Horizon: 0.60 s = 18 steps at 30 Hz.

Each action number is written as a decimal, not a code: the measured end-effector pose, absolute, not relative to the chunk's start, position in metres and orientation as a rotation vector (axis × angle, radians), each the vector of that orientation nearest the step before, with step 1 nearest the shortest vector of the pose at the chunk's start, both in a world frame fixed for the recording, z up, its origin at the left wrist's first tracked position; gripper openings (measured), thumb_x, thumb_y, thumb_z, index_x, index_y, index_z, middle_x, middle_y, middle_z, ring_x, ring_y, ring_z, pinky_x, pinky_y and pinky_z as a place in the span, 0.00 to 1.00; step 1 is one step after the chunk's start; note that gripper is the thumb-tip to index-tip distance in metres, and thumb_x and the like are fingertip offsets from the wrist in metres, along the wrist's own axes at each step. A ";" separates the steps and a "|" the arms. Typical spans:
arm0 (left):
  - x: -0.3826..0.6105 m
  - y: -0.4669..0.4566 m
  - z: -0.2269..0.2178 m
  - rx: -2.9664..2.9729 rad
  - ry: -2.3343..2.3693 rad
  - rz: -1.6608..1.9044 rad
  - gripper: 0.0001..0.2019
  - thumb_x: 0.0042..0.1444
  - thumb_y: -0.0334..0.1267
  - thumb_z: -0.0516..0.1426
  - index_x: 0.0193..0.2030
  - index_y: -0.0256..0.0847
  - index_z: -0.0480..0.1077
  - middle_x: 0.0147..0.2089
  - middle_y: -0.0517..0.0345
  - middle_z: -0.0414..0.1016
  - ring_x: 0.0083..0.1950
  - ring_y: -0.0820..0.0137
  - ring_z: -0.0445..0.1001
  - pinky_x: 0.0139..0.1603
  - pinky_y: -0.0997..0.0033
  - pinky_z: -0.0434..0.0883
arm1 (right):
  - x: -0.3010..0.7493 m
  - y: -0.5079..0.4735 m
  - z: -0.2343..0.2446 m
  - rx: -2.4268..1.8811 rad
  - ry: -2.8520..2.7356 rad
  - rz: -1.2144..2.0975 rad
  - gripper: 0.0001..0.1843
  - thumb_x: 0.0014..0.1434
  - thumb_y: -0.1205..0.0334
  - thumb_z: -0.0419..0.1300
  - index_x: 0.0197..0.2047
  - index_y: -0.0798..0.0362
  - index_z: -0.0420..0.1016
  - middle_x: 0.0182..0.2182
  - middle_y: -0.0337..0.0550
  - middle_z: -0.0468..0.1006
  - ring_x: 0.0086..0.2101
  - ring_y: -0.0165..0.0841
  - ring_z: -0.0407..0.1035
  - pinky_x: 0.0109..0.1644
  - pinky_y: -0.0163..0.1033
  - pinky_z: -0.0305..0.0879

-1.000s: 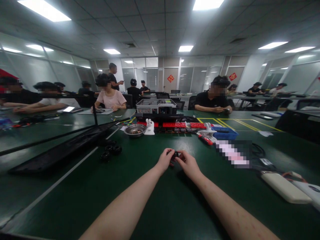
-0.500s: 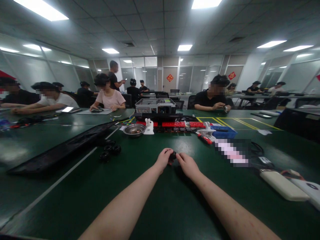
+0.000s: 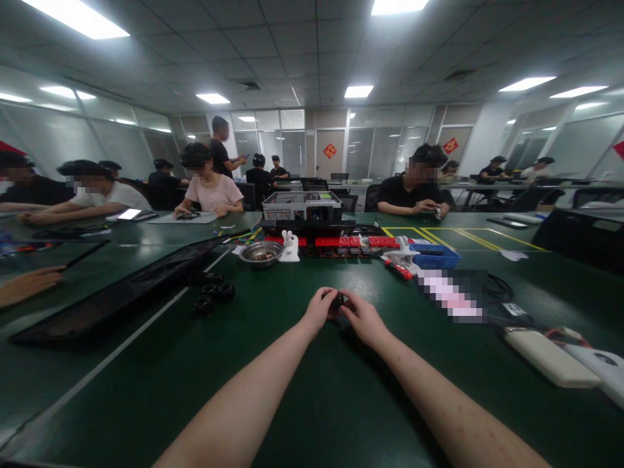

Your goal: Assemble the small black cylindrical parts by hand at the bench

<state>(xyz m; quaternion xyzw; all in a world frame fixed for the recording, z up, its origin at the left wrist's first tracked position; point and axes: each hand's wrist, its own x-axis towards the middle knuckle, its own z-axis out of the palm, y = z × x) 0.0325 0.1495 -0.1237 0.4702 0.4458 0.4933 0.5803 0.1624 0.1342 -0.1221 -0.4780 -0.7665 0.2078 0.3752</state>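
Over the green table, my two hands meet around a small, shiny, round black part (image 3: 338, 300) that looks like a caster wheel. My left hand (image 3: 319, 314) is closed on its left side, thumb and fingers pressed to it. From the right, my right hand (image 3: 363, 317) grips the same part with bent fingers. The fingers cover much of it. Several similar black parts (image 3: 214, 292) lie together to the left of my hands.
A metal bowl (image 3: 260, 253) of small pieces stands ahead beside a white stand (image 3: 290, 247). Behind are red strips (image 3: 341, 241) and an open metal case (image 3: 302, 205). A blue tray (image 3: 436, 257) and a cream power bank (image 3: 550, 357) are rightward; a long black panel (image 3: 131, 286) lies left.
My right fingers have moved in and curled further over the round black part. At the far left, another person's hand with a dark thin object has come into view.
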 end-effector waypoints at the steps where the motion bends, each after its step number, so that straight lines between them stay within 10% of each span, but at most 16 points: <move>1: 0.033 0.150 -0.124 1.098 1.051 1.142 0.12 0.48 0.44 0.51 0.35 0.39 0.60 0.28 0.59 0.65 0.21 0.77 0.67 0.19 0.79 0.64 | 0.163 0.134 -0.122 -1.211 -1.960 0.544 0.20 0.51 0.65 0.50 0.49 0.52 0.60 0.30 0.40 0.70 0.30 0.29 0.65 0.36 0.36 0.60; 18: 0.032 0.146 -0.121 1.165 1.019 1.117 0.10 0.45 0.32 0.51 0.37 0.40 0.62 0.31 0.59 0.66 0.29 0.75 0.67 0.22 0.81 0.64 | 0.162 0.132 -0.120 -1.380 -1.947 0.509 0.16 0.54 0.52 0.46 0.34 0.53 0.69 0.27 0.41 0.72 0.28 0.30 0.66 0.31 0.34 0.58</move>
